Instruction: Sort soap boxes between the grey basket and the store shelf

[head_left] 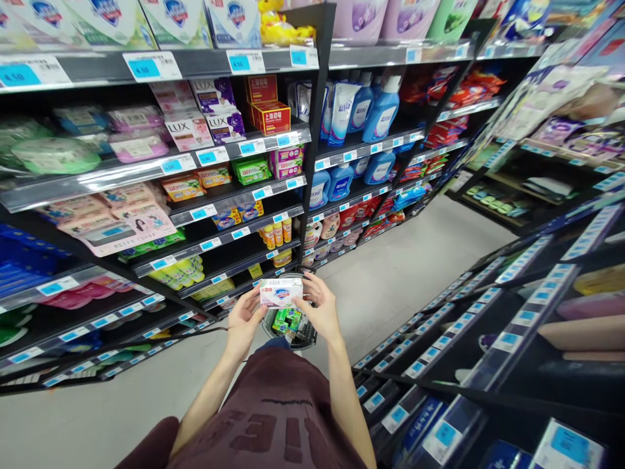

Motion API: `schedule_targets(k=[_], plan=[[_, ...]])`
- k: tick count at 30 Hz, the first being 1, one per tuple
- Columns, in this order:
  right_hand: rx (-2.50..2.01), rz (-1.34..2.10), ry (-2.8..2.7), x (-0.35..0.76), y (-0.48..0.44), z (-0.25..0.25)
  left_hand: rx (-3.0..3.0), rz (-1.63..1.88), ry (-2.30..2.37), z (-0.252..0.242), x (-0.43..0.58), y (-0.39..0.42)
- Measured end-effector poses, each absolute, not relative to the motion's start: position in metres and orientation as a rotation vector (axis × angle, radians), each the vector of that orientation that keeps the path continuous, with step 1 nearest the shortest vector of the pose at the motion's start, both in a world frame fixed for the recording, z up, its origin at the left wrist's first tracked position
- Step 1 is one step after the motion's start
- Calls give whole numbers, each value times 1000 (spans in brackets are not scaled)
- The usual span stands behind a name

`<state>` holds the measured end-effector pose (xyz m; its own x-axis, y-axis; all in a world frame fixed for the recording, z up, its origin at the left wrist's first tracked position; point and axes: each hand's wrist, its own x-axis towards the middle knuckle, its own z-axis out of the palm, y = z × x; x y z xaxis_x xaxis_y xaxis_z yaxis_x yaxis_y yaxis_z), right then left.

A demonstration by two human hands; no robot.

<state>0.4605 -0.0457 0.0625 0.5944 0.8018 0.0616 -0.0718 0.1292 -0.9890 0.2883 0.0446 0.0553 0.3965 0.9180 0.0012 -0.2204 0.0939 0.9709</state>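
Note:
Between my two hands is a white soap box (282, 293) with a blue and red shield logo, its front turned up to me. My left hand (244, 319) is closed on the box's left end, thumb at the lower corner. On the right end, my right hand (319, 306) grips it, the thumb lying over the front face. Below the box a dark shopping basket (309, 335) is partly hidden by my hands and body. Green packets (287, 320) lie inside it.
A black shelf unit on my left carries soap boxes (190, 133), red boxes (273, 118) and blue detergent bottles (382, 111). Another shelf rack (439, 345) stands close on my right. Grey floor (405, 260) runs between them.

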Motion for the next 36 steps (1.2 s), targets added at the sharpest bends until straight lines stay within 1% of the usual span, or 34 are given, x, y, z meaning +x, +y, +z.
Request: schedule_targets(k=[14,36], plan=[[-1285,689,-806,460,-47,66,1134,1003,802,55,287,45],[-1270,707,-779,459,-46,66,1153,999,829,58,287,45]])
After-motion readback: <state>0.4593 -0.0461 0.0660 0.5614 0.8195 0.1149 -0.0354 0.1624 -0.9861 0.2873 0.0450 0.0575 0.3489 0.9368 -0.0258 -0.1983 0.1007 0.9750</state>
